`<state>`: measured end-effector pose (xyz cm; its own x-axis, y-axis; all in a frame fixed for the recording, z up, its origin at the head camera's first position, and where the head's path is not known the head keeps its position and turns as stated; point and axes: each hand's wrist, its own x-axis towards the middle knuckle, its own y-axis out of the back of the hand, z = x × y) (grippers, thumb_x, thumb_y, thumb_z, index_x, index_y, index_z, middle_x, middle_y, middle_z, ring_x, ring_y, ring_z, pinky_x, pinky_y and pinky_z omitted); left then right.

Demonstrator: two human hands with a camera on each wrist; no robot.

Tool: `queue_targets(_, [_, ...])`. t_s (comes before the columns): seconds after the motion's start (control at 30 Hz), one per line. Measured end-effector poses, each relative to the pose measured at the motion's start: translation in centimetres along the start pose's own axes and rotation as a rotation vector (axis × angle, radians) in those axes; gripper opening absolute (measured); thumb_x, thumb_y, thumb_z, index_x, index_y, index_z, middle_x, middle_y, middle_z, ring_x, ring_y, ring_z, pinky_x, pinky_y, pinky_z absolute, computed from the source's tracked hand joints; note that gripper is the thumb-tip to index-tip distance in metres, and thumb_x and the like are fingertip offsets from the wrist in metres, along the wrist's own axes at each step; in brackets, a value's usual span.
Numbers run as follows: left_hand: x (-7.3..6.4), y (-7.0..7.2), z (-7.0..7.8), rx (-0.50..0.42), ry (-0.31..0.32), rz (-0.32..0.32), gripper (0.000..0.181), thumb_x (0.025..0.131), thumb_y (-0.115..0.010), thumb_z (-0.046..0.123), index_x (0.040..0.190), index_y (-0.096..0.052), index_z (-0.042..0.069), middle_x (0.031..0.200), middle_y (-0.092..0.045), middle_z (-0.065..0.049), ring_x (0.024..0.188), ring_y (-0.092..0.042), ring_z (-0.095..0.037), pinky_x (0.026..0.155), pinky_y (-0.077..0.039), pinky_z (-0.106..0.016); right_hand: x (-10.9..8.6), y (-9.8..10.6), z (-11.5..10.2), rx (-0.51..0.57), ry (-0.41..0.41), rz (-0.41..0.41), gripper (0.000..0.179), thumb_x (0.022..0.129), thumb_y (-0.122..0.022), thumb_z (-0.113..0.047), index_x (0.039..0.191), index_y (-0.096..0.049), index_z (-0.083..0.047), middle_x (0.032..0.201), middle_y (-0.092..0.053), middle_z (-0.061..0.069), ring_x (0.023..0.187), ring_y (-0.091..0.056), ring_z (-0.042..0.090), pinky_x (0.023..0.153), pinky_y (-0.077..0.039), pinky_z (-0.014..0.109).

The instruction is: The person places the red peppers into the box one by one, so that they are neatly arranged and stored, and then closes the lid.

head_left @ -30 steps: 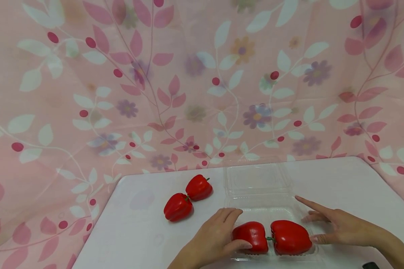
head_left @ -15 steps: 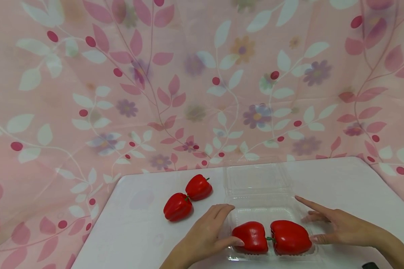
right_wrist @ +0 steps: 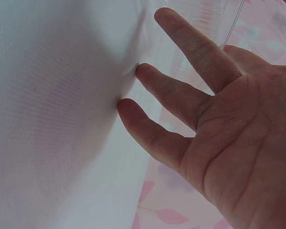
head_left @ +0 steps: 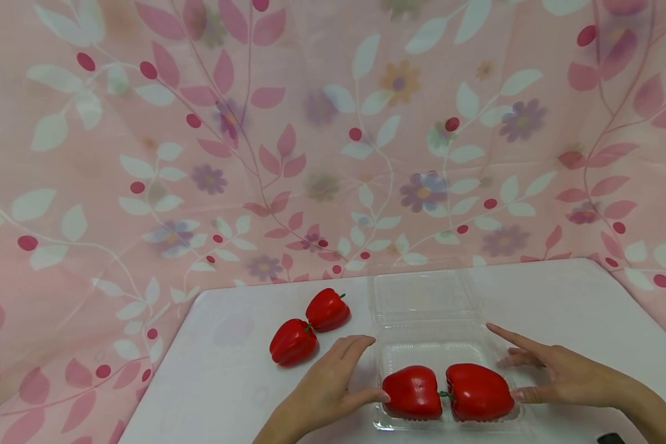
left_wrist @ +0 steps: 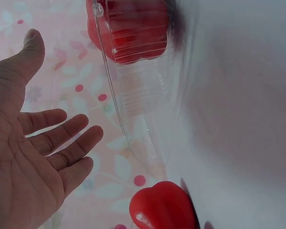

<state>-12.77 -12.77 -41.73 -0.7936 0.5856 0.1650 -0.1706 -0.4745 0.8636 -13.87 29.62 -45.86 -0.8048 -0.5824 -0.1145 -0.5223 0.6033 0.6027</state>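
Head: your left hand (head_left: 330, 385) grips nothing, just beside left pepper (head_left: 413, 393); right hand (head_left: 566, 375) uncurled by right pepper (head_left: 480, 393). Both peppers sit in clear box (head_left: 438, 353), lid (head_left: 424, 297) open toward table's (head_left: 222, 376) far edge; two loose peppers (head_left: 294, 342) nearer far-left corner. Likely risk: hand bump shoves box, rolls peppers.

Left wrist: palm empty.

Right wrist: fingers (right_wrist: 157, 136) spread, nothing clasped. No readable writing anywhere.

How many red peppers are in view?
4. A left pepper and a right pepper lie in the near half of the clear container, stems facing. A nearer pepper and a farther pepper sit on the white table, left of the container.
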Motion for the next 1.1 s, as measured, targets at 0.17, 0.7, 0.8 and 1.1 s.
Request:
queue_targets(0.17, [-0.1, 0.2, -0.3, -0.003, 0.029, 0.001, 0.076, 0.081, -0.064, 0.067, 0.145, -0.04, 0.032, 0.141, -0.048, 0.011, 0.122, -0.051, -0.008, 0.09, -0.052, -0.027, 0.0, 0.1, 0.0, -0.007, 0.0, 0.002, 0.094, 0.086, -0.074, -0.031, 0.159, -0.016, -0.021, 0.129, -0.062, 0.012, 0.114, -0.06, 0.016, 0.073, -0.049, 0.069])
queue_targets(0.7, [-1.3, 1.4, -1.9, 0.07, 0.022, 0.086, 0.074, 0.082, -0.065, 0.066, 0.141, -0.047, 0.025, 0.136, -0.052, 0.006, 0.122, -0.05, -0.013, 0.09, -0.053, -0.033, 0.2, 0.2, -0.3, -0.008, -0.027, -0.004, 0.095, 0.085, -0.075, -0.033, 0.159, -0.016, -0.024, 0.127, -0.063, 0.011, 0.118, -0.052, 0.05, 0.072, -0.048, 0.07])
queue_targets(0.8, [-1.6, 1.6, -2.3, 0.071, 0.05, 0.094, 0.073, 0.082, -0.065, 0.066, 0.14, -0.048, 0.025, 0.136, -0.051, 0.006, 0.122, -0.05, -0.012, 0.09, -0.053, -0.033, 0.2, 0.2, -0.3, 0.0, -0.029, -0.008, 0.095, 0.085, -0.075, -0.032, 0.159, -0.015, -0.023, 0.127, -0.063, 0.012, 0.118, -0.051, 0.051, 0.072, -0.049, 0.07])
queue_targets(1.1, [-2.2, 2.0, -3.3, 0.079, 0.057, 0.165, 0.069, 0.081, -0.072, 0.059, 0.137, -0.052, 0.025, 0.131, -0.053, 0.01, 0.12, -0.049, -0.008, 0.09, -0.053, -0.03, 0.0, 0.1, -0.5, 0.025, -0.033, -0.016, 0.094, 0.086, -0.074, -0.031, 0.159, -0.015, -0.023, 0.129, -0.062, 0.014, 0.119, -0.048, 0.054, 0.072, -0.049, 0.069])
